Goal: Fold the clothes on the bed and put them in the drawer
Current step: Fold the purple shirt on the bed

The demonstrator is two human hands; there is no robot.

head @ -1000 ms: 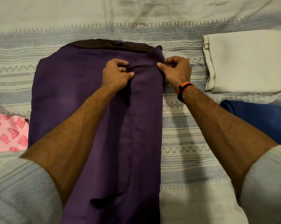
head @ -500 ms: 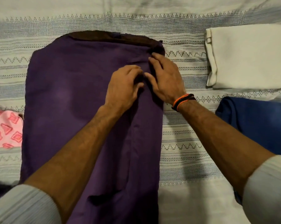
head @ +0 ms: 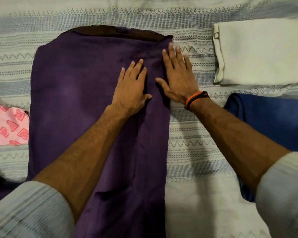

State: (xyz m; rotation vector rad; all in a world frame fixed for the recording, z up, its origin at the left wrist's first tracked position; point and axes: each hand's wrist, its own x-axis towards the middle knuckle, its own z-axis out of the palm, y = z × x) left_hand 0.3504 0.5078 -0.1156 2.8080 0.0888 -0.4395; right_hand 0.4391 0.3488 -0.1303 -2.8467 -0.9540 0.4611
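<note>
Four garments on bed point(head: 192, 152), patterned cover. Far left: one pink patterned cloth point(head: 7, 127). Centre: one purple garment point(head: 72, 93) spread flat, right side folded inward. Left hand point(head: 131, 86), right hand point(head: 177, 78) flat, fingers extended, pressing fold, grasping nothing. Right: one folded cream cloth point(head: 261, 52); below, one blue garment point(head: 271, 121).

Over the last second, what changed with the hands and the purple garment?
Both hands let go: the left hand and right hand, which had pinched the folded edge of the purple garment, now lie open and flat on it. The garment, white folded cloth, blue cloth and pink cloth stayed in place.
</note>
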